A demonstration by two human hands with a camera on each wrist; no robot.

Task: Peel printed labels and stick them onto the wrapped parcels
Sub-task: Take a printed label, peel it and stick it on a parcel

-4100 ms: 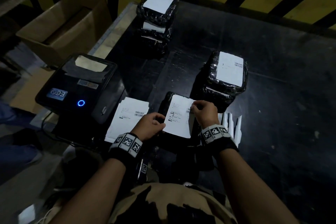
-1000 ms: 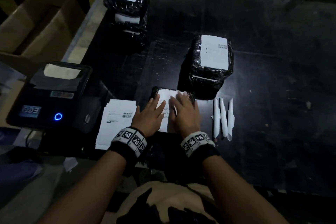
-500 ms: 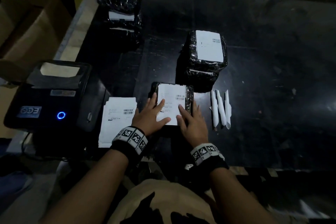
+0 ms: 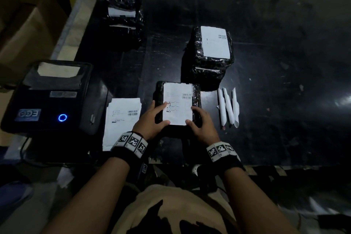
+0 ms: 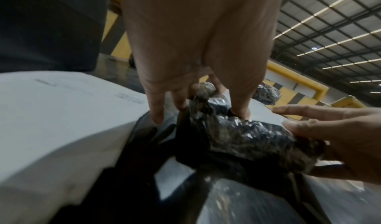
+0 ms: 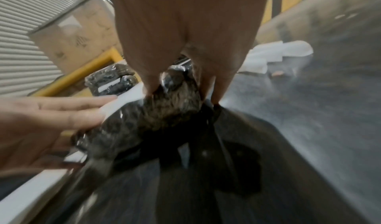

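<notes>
A black-wrapped parcel (image 4: 196,97) lies on the dark table near me, with a white printed label (image 4: 177,100) stuck flat on its top. My left hand (image 4: 152,119) grips its near left edge, thumb and forefinger on the label. My right hand (image 4: 203,123) grips the near right edge. In the left wrist view my left hand (image 5: 195,48) curls round the parcel's (image 5: 237,133) side. In the right wrist view my right hand (image 6: 185,32) pinches the crinkled wrap (image 6: 154,116). A pile of printed labels (image 4: 121,119) lies left of the parcel.
A black label printer (image 4: 49,97) with a blue light sits at the left. Labelled parcels are stacked behind (image 4: 207,74) and at the far left (image 4: 121,5). Three rolled backing strips (image 4: 228,108) lie to the right. A cardboard box (image 4: 24,30) stands off the table's left.
The label went from being laid down to being smoothed with flat hands. Both hands have now slid back to the parcel's near corners and taken hold of it.
</notes>
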